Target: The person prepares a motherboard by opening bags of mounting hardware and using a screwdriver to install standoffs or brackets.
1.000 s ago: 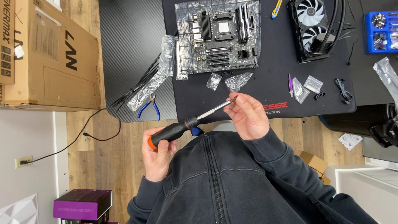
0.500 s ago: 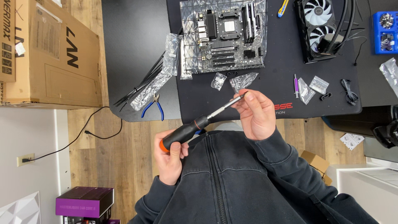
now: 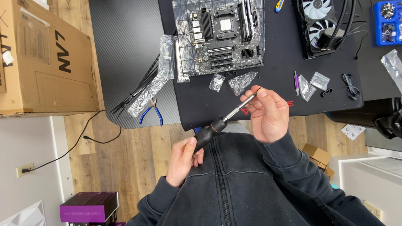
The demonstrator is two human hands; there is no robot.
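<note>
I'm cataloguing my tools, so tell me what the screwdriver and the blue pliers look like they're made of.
Screwdriver: the shaft looks like bright polished metal, since it glints silver; the handle seems to be matte black plastic or rubber with an orange band. Pliers: the jaws look like dull grey steel, and the handles appear coated in smooth blue plastic or rubber.

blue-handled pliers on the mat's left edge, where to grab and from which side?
Take the pliers by the two blue handles, coming straight down from above. They lie flat, handles splayed toward the near edge of the mat, with open space around them; the metal nose points at the cable ties, crowding that end.
</note>
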